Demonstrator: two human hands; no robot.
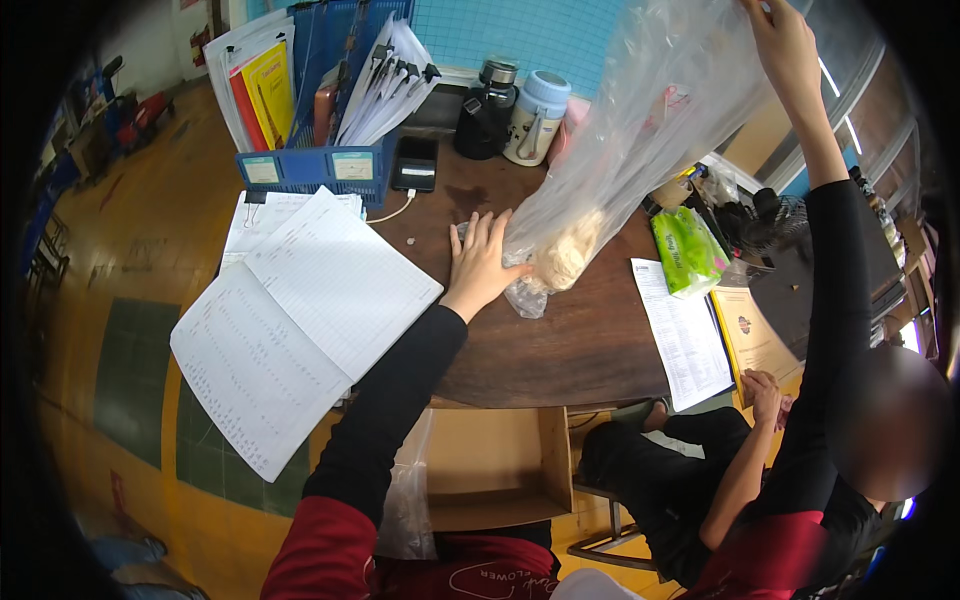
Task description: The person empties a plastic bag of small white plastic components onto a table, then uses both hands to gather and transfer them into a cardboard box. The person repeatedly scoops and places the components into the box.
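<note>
A long clear plastic bag (640,130) is stretched up from the desk at a slant toward the upper right. In its bottom end rests a pale cream-coloured lump (566,258); what it is made of I cannot tell. High at the upper right, my right hand (782,42) is closed on the bag's top end. Down on the desk, my left hand (480,262) lies with fingers spread, its thumb at the bag's lower edge beside the lump. Some crumpled clear plastic (526,300) sticks out below the lump.
On the wooden desk (560,355) are an open notebook (310,300), a phone (415,165), two flasks (538,115), a blue file rack (320,165), a green tissue pack (690,250) and papers (683,335). Below is an open drawer (495,450). A seated person's hands (766,400) are at the right.
</note>
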